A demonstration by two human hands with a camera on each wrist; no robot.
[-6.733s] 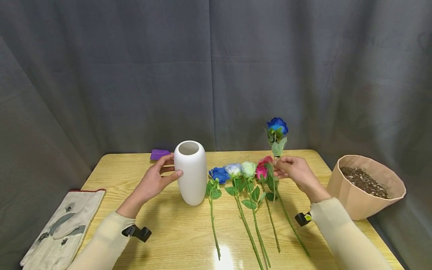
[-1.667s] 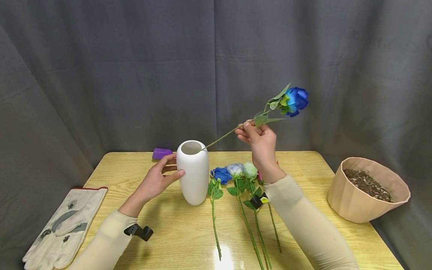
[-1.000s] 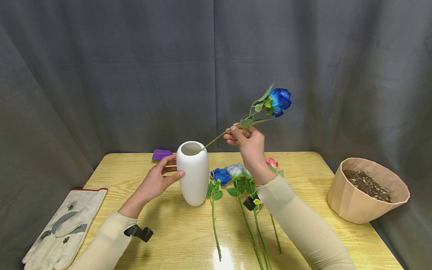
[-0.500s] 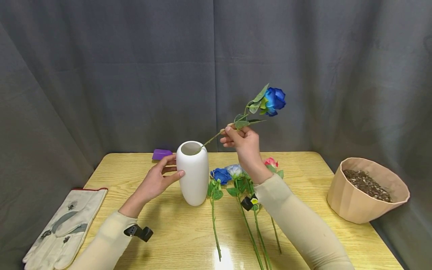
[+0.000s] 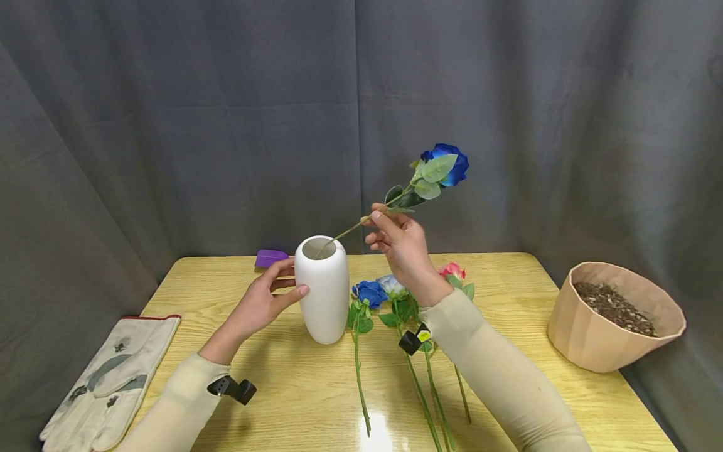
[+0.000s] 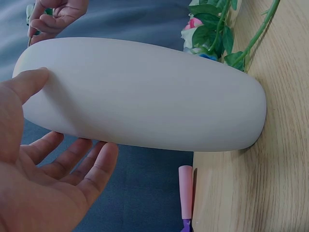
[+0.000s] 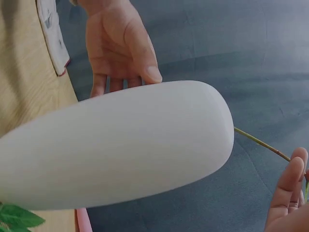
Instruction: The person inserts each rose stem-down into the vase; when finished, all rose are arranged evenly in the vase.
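A tall white vase [image 5: 323, 301] stands upright on the table, and my left hand [image 5: 257, 309] grips it near the top, thumb on one side and fingers on the other. My right hand [image 5: 405, 248] pinches the stem of a blue rose [image 5: 460, 168] just below its leaves. The rose leans with its bloom up to the right, and its lower stem passes into the vase's mouth. In the right wrist view the stem [image 7: 260, 142] runs from the vase rim to the right fingers; the vase wall hides its end there.
Right of the vase lie a second blue rose [image 5: 369, 293], a pale blue rose [image 5: 390, 284], a pink rose [image 5: 453, 270] and other stems partly behind the right arm. Cream work gloves [image 5: 110, 380] lie left, a purple scoop [image 5: 270, 258] behind, a peach pot [image 5: 582, 326] with soil right.
My right hand has carried the blue rose left from above the flowers, tilting it. Its stem end has entered the vase and slid deeper, turning slightly. My left hand stays on the vase.
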